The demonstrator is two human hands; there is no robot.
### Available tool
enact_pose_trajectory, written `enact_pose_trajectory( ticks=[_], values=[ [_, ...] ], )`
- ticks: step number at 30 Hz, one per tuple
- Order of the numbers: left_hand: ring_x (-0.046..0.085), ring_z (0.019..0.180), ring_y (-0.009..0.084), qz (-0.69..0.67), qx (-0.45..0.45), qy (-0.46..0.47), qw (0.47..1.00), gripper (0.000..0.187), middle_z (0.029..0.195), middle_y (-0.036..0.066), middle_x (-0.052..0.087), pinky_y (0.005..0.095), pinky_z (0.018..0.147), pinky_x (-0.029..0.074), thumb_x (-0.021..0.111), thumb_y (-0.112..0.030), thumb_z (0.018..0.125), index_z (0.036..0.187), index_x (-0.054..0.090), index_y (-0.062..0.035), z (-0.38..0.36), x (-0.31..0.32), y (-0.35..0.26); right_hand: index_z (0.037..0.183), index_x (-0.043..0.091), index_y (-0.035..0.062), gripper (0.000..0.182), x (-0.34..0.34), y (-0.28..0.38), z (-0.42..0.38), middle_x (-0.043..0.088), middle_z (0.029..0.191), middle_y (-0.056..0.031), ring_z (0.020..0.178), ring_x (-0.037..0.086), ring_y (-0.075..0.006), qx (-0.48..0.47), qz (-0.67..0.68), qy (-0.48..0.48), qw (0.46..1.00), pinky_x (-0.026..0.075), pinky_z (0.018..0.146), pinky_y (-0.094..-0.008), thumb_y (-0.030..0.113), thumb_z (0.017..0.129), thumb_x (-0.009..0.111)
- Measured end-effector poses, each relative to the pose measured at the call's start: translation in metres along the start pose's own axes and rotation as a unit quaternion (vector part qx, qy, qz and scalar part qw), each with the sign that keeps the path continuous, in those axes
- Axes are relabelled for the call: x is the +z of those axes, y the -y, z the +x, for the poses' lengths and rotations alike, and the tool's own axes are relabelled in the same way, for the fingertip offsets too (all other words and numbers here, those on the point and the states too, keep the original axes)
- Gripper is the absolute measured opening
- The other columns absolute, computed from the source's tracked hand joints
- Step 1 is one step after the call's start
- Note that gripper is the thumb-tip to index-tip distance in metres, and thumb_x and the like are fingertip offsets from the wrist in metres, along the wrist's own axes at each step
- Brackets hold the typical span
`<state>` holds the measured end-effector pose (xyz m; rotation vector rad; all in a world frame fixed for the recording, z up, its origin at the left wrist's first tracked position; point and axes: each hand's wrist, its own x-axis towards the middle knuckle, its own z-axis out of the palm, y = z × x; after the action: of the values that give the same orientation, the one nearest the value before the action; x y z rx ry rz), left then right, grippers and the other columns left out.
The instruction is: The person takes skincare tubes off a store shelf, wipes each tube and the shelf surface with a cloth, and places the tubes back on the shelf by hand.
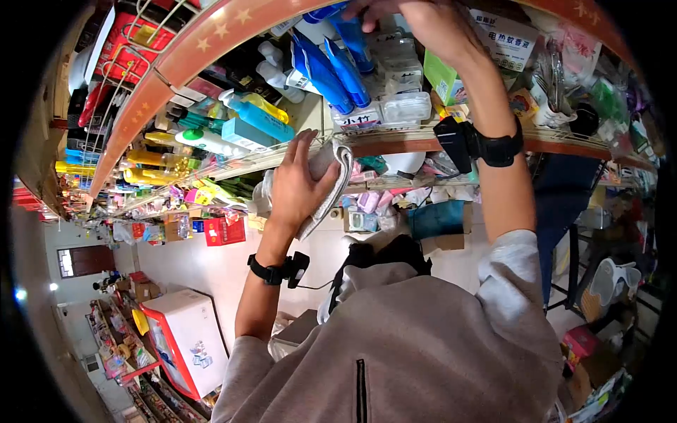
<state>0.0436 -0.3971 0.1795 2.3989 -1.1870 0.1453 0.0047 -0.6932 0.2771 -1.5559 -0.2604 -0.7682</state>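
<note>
My left hand (300, 185) is closed on a folded grey cloth (331, 176), held at the front edge of the shelf. Up at the top of the view, my right hand (423, 25) reaches over the shelf, partly cut off by the frame. Its fingers are bent at the upper end of a blue tube (354, 46). More blue tubes (328, 74) lean together just left of it. Clear plastic boxes (407, 107) stand below my right hand. A blue pump bottle (261, 116) and a light-blue box (245, 132) are left of my left hand.
A wire rail (388, 134) edges the shelf. An orange starred shelf edge (176, 63) curves across the upper left. A white box with Chinese print (502, 39) stands behind my right wrist. Lower left is a red-and-white chest freezer (190, 338); a dark blue folding chair (564, 204) is at right.
</note>
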Motion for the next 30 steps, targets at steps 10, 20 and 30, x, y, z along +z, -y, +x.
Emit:
enact_pose_trajectory(
  ticks=[10, 20, 30],
  values=[
    [0.066, 0.101, 0.0409, 0.006, 0.034, 0.017, 0.999, 0.057, 0.142, 0.017, 0.051, 0.0475, 0.080, 0.057, 0.073, -0.031, 0.079, 0.127, 0.055, -0.0075, 0.010, 0.008, 0.005, 0.133, 0.050, 0.0002, 0.057, 0.007, 0.013, 0.026, 0.053, 0.134, -0.0223, 0.122, 0.051, -0.0332, 0.207, -0.187, 0.215, 0.936, 0.041, 0.101, -0.0417, 0.045, 0.098, 0.055],
    [0.064, 0.105, 0.0421, 0.002, 0.063, 0.029, 0.998, 0.058, 0.144, 0.019, 0.048, 0.0468, 0.083, 0.056, 0.073, -0.028, 0.078, 0.129, 0.055, -0.0074, 0.018, 0.017, 0.001, 0.141, 0.038, -0.0065, 0.081, 0.007, -0.028, 0.031, 0.049, 0.134, -0.0328, 0.125, 0.049, -0.0385, -0.019, -0.261, 0.193, 0.946, 0.039, 0.104, -0.0411, 0.039, 0.083, 0.074],
    [0.062, 0.114, 0.0397, -0.016, 0.091, 0.031, 0.995, 0.060, 0.146, 0.019, 0.047, 0.0439, 0.088, 0.056, 0.075, -0.023, 0.074, 0.129, 0.057, -0.0058, 0.020, 0.019, -0.010, 0.131, 0.050, -0.0028, 0.067, 0.006, -0.052, 0.014, 0.056, 0.127, -0.0267, 0.116, 0.055, -0.0379, -0.150, -0.210, 0.065, 0.964, 0.043, 0.099, -0.0417, 0.028, 0.079, 0.079]
  ],
)
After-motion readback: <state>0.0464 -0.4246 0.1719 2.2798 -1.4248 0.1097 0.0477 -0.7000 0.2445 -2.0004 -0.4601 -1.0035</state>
